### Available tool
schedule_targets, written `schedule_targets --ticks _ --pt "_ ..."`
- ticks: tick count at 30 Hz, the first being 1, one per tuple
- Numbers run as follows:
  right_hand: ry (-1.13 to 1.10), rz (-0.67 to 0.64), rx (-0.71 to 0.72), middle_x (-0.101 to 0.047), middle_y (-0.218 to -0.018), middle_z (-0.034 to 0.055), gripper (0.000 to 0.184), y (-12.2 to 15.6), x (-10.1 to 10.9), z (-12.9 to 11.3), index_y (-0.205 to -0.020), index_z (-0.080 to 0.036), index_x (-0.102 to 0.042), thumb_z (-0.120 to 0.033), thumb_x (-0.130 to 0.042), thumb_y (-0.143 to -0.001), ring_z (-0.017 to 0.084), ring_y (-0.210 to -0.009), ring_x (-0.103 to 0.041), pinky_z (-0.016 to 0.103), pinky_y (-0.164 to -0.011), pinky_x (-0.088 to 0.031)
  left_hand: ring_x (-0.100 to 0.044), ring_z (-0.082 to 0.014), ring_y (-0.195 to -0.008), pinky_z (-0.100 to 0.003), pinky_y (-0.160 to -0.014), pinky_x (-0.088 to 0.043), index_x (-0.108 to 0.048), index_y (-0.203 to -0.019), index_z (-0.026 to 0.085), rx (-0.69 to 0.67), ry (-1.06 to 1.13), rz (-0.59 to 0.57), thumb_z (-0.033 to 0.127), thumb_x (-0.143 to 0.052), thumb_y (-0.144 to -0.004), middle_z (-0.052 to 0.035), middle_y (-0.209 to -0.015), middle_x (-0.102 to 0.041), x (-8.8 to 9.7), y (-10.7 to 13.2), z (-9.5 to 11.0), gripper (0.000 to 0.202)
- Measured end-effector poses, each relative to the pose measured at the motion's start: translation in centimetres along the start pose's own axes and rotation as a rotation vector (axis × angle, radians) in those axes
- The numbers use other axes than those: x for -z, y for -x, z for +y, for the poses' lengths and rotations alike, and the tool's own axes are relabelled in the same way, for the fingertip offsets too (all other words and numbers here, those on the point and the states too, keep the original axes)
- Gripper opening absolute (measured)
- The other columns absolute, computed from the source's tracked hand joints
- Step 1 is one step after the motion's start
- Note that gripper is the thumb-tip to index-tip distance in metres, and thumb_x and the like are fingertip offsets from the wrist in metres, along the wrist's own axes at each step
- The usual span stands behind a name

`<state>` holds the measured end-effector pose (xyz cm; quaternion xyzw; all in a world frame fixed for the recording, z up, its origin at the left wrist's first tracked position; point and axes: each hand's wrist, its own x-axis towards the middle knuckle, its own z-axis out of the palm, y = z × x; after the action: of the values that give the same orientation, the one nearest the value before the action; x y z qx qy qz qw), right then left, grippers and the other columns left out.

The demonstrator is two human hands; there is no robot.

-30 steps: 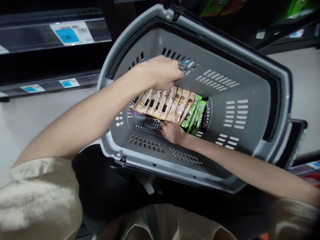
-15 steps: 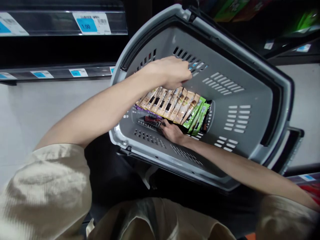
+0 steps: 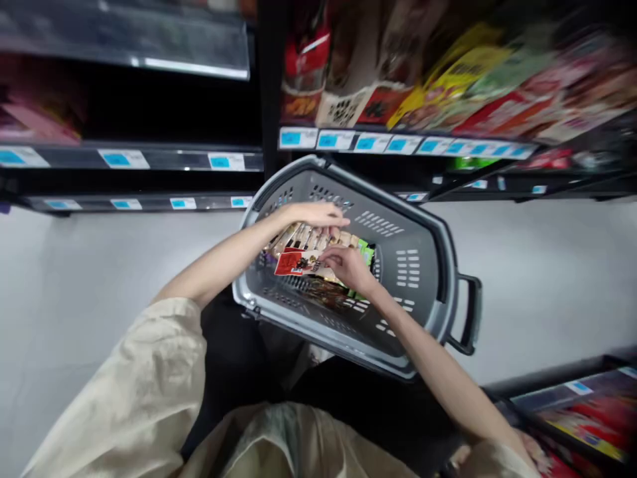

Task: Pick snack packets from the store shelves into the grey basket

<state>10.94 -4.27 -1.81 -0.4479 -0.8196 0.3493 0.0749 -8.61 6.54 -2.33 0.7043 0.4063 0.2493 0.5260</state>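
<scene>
The grey shopping basket [image 3: 423,265] holds a tight row of snack packets [image 3: 308,236], mostly beige with green ones at the right end. My right hand [image 3: 348,267] pinches a red and white snack packet [image 3: 293,262] above the near side of that row. Over the far side of the row is my left hand [image 3: 321,214], fingers stretched to the right and partly apart. Whether it touches the packets beneath is hard to see. Dark packaging [image 3: 323,292] lies lower in the basket, blurred.
Shelves with price labels [image 3: 336,140] run behind the basket, stocked at right with colourful bags [image 3: 458,73]. Another shelf [image 3: 552,398] with red and yellow packs stands at the lower right. Pale floor [image 3: 537,279] shows on both sides. The basket's black handle [image 3: 468,312] sticks out right.
My right hand has risen from the basket's bottom with the red and white packet. My left hand has loosened from a closed shape. The view has tilted up, showing more shelves.
</scene>
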Motion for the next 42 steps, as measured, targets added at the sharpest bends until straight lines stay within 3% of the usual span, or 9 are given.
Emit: schedule_targets --ticks 3,8,12,16,18,22,27,33,42 --pt "0.058 0.195 -0.072 -0.075 -0.099 0.0063 0.024 2.2 5.2 -0.2 -0.094 -0.019 -0.075 -0.012 -0.052 -0.092 0.021 -0.089 -0.070 0.030 -0.086 -0.052 -0.065 -0.0221 -0.063 -0.029 -0.061 -0.051 -0.072 -0.066 0.027 -0.023 0.093 0.029 0.044 -0.087 -0.068 -0.0018 -0.061 -0.070 -1.5 0.3 2.0 0.023" --pt "0.262 0.309 -0.184 -0.071 -0.111 0.0092 0.028 5.0 7.8 1.0 -0.099 -0.020 -0.071 -0.014 -0.043 -0.098 0.023 -0.098 -0.068 0.033 -0.090 -0.052 -0.067 -0.0231 -0.070 -0.028 -0.067 -0.049 -0.075 -0.077 0.023 0.008 -0.005 -0.289 0.028 -0.084 -0.066 -0.0006 -0.068 -0.072 -5.3 -0.5 3.9 0.015" --pt "0.270 0.643 -0.230 -0.058 -0.141 0.0157 0.028 4.3 7.2 1.7 -0.122 -0.020 -0.067 -0.027 -0.049 -0.101 0.028 -0.128 -0.057 0.043 -0.105 -0.050 -0.067 -0.0208 -0.070 -0.028 -0.068 -0.049 -0.074 -0.087 0.018 0.059 0.164 -0.105 0.026 -0.077 -0.074 -0.0030 -0.078 -0.076 -7.8 -0.3 3.6 0.015" --pt "-0.128 1.008 -0.396 -0.053 -0.147 0.0211 0.067 2.3 5.7 2.4 -0.145 -0.018 -0.051 -0.046 -0.071 -0.088 0.030 -0.126 -0.058 0.047 -0.099 -0.055 -0.069 -0.0200 -0.075 -0.030 -0.072 -0.054 -0.073 -0.100 0.016 0.105 0.486 0.094 0.030 -0.085 -0.070 -0.0077 -0.093 -0.079 -8.2 0.4 3.8 0.035" --pt "-0.507 0.977 -0.389 -0.063 -0.137 0.0203 0.071 1.3 5.0 2.6 -0.139 -0.015 -0.056 -0.052 -0.077 -0.081 0.028 -0.114 -0.066 0.045 -0.093 -0.059 -0.070 -0.0198 -0.079 -0.030 -0.075 -0.055 -0.073 -0.103 0.016 0.083 0.534 0.231 0.032 -0.087 -0.070 -0.0090 -0.098 -0.080 -8.0 0.7 4.4 0.039" --pt "-0.977 0.847 -0.198 -0.078 -0.112 0.0115 0.046 0.2 4.4 2.1 -0.109 -0.015 -0.073 -0.049 -0.081 -0.079 0.023 -0.104 -0.073 0.044 -0.101 -0.058 -0.071 -0.0214 -0.088 -0.030 -0.080 -0.056 -0.074 -0.102 0.017 0.054 0.506 0.348 0.040 -0.087 -0.073 -0.0095 -0.104 -0.079 -7.6 0.8 5.2 0.040" --pt "-1.036 1.040 -0.171 -0.080 -0.105 0.0090 0.034 0.3 5.4 2.4 -0.100 -0.017 -0.075 -0.043 -0.082 -0.080 0.020 -0.096 -0.076 0.043 -0.095 -0.061 -0.074 -0.0248 -0.093 -0.030 -0.075 -0.058 -0.075 -0.104 0.018 0.081 0.581 0.412 0.058 -0.077 -0.082 -0.0077 -0.099 -0.080 -6.5 0.4 4.8 0.046" --pt "-1.234 1.297 -0.266 -0.079 -0.105 0.0055 0.034 1.3 7.7 4.9 -0.100 -0.018 -0.072 -0.042 -0.083 -0.079 0.017 -0.085 -0.075 0.031 -0.074 -0.063 -0.076 -0.0243 -0.085 -0.029 -0.064 -0.061 -0.073 -0.110 0.019 0.154 0.686 0.521 0.061 -0.077 -0.082 -0.0086 -0.103 -0.080 -4.7 0.4 5.3 0.051" --pt "-1.377 1.278 -0.281 -0.079 -0.103 0.0047 0.029 1.1 8.2 5.2 -0.098 -0.018 -0.072 -0.039 -0.083 -0.082 0.018 -0.087 -0.076 0.035 -0.080 -0.066 -0.077 -0.0265 -0.088 -0.033 -0.067 -0.064 -0.074 -0.112 0.020 0.153 0.674 0.565 0.062 -0.078 -0.082 -0.0091 -0.103 -0.080 -4.1 0.5 5.6 0.052"
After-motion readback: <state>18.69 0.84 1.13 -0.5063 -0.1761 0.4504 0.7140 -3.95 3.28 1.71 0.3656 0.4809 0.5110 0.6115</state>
